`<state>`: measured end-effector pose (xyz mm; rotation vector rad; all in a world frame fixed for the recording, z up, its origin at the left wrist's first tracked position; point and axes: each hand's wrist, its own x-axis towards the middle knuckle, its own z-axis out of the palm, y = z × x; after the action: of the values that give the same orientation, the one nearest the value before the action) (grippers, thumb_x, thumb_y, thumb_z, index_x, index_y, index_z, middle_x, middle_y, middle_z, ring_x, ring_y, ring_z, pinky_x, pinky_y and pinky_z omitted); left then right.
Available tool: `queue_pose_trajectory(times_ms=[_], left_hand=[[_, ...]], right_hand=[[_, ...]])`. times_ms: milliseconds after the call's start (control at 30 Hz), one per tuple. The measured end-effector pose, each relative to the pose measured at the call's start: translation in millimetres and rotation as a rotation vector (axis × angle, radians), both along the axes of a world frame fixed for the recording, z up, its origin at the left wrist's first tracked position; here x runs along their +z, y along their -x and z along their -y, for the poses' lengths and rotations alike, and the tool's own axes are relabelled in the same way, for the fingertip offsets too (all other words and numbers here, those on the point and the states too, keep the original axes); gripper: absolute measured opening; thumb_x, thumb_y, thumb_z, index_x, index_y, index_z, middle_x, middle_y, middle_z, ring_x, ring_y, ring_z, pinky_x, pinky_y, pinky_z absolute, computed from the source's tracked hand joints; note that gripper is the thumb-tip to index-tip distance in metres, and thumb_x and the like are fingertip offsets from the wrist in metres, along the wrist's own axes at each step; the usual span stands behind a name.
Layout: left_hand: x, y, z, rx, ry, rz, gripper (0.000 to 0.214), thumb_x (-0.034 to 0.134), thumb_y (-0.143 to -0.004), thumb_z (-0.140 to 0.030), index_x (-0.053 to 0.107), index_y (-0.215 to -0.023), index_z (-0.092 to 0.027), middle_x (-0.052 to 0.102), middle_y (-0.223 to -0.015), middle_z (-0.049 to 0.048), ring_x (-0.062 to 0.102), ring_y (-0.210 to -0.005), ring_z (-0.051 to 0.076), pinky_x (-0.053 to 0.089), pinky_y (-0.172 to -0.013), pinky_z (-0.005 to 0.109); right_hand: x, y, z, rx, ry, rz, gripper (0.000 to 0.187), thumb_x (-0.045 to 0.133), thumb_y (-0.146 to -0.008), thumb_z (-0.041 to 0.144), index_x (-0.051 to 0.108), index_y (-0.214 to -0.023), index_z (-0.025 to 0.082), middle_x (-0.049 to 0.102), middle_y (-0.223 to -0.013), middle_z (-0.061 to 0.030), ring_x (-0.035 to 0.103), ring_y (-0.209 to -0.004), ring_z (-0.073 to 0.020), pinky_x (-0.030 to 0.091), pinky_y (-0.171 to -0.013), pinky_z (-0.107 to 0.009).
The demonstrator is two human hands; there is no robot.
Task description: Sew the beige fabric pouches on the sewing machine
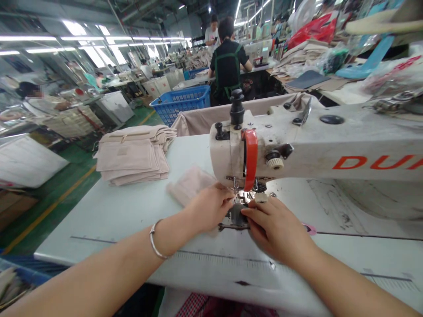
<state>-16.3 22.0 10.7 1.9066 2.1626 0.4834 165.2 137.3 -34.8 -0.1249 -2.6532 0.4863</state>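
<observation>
A white sewing machine (307,132) with an orange lever guard (251,160) stands over the work table. My left hand (206,209), with a silver bangle on its wrist, is closed in a pinch just left of the needle and presser foot (243,198). Whatever is in that pinch is too small to make out. Behind this hand lies a blurred piece of pale pink-beige fabric (190,182). My right hand (277,224) is at the right of the metal needle plate (237,215), fingers bent and drawn together. Its fingertips partly hide what they touch.
Folded beige fabric pieces (132,154) are stacked at the table's left. Beyond the machine hangs a beige cloth-lined bin (201,116), with a blue basket (185,101) behind it. A co-worker (228,61) sits with their back to me. Cloth heaps (304,55) lie back right.
</observation>
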Motion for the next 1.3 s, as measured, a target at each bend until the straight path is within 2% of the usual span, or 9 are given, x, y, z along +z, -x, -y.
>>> queue_pose_trajectory(times_ms=[100, 167, 233, 333, 500, 700, 900, 1067, 1300], left_hand=[[10.5, -20, 22, -0.026, 0.050, 0.065, 0.013, 0.060, -0.092, -0.024, 0.069, -0.099, -0.018, 0.066, -0.107, 0.0074, 0.062, -0.101, 0.022, 0.051, -0.093, 0.036], [11.2, -32, 38, -0.017, 0.036, 0.049, 0.029, 0.065, -0.089, -0.035, 0.065, -0.113, -0.018, 0.061, -0.121, 0.0091, 0.056, -0.112, 0.026, 0.047, -0.101, 0.042], [6.6, -44, 52, -0.005, 0.015, -0.003, 0.047, 0.070, -0.085, -0.040, 0.058, -0.124, -0.018, 0.056, -0.129, 0.0105, 0.052, -0.118, 0.029, 0.045, -0.105, 0.048], [-5.9, -56, 62, -0.042, -0.045, -0.048, 0.042, 0.069, -0.088, -0.030, 0.056, -0.125, -0.017, 0.058, -0.128, 0.0098, 0.053, -0.116, 0.028, 0.047, -0.103, 0.045], [-16.6, -63, 61, -0.030, -0.139, 0.003, 0.025, 0.068, -0.089, -0.025, 0.061, -0.111, -0.017, 0.066, -0.114, 0.0055, 0.059, -0.104, 0.023, 0.051, -0.095, 0.039], [-11.9, -59, 65, 0.000, -0.157, 0.051, 0.028, 0.069, -0.086, -0.018, 0.060, -0.113, -0.020, 0.060, -0.122, 0.0054, 0.052, -0.115, 0.024, 0.043, -0.106, 0.042], [-16.7, -57, 69, 0.044, -0.181, 0.159, 0.026, 0.067, -0.086, -0.012, 0.057, -0.110, -0.019, 0.058, -0.124, 0.0080, 0.047, -0.124, 0.025, 0.043, -0.107, 0.042], [-13.9, -55, 69, 0.006, -0.213, 0.125, 0.020, 0.061, -0.091, -0.015, 0.054, -0.110, -0.018, 0.059, -0.127, 0.0104, 0.047, -0.128, 0.025, 0.044, -0.108, 0.044], [-13.0, -60, 67, -0.096, -0.136, -0.047, 0.025, 0.054, -0.095, -0.019, 0.052, -0.120, -0.015, 0.060, -0.129, 0.0110, 0.052, -0.125, 0.025, 0.042, -0.112, 0.047]], right_hand=[[0.2, -3, -4, 0.027, 0.019, -0.021, 0.026, 0.054, -0.089, 0.011, 0.066, -0.111, 0.017, 0.063, -0.102, -0.0088, 0.054, -0.097, -0.0268, 0.045, -0.086, -0.045], [-0.8, -5, -4, 0.053, 0.013, -0.028, 0.028, 0.053, -0.089, 0.010, 0.065, -0.113, 0.017, 0.063, -0.103, -0.0080, 0.053, -0.097, -0.0261, 0.044, -0.088, -0.045], [-1.8, -7, -4, 0.075, 0.007, -0.021, 0.031, 0.053, -0.088, 0.008, 0.063, -0.117, 0.017, 0.063, -0.106, -0.0073, 0.053, -0.098, -0.0259, 0.043, -0.088, -0.045], [-2.0, -8, -3, 0.104, 0.001, -0.009, 0.033, 0.053, -0.088, 0.006, 0.063, -0.116, 0.020, 0.063, -0.106, -0.0062, 0.052, -0.095, -0.0250, 0.042, -0.084, -0.043], [2.3, -10, -5, 0.147, 0.018, -0.031, 0.021, 0.054, -0.091, 0.010, 0.067, -0.104, 0.022, 0.064, -0.103, -0.0035, 0.053, -0.093, -0.0226, 0.038, -0.083, -0.041], [4.5, -11, -5, 0.168, 0.053, -0.032, 0.017, 0.054, -0.092, 0.011, 0.066, -0.098, 0.020, 0.063, -0.095, -0.0025, 0.053, -0.088, -0.0204, 0.037, -0.079, -0.039], [4.4, -11, -4, 0.209, 0.032, 0.024, 0.027, 0.054, -0.091, 0.010, 0.063, -0.113, 0.022, 0.062, -0.097, -0.0028, 0.053, -0.089, -0.0210, 0.038, -0.079, -0.039], [8.6, -8, 2, 0.186, -0.002, 0.083, 0.022, 0.056, -0.086, 0.007, 0.063, -0.102, 0.021, 0.060, -0.101, -0.0036, 0.052, -0.094, -0.0231, 0.039, -0.082, -0.041], [9.8, -8, 7, 0.165, -0.050, 0.084, 0.022, 0.055, -0.088, 0.009, 0.064, -0.105, 0.021, 0.062, -0.099, -0.0039, 0.053, -0.090, -0.0231, 0.042, -0.081, -0.042]])
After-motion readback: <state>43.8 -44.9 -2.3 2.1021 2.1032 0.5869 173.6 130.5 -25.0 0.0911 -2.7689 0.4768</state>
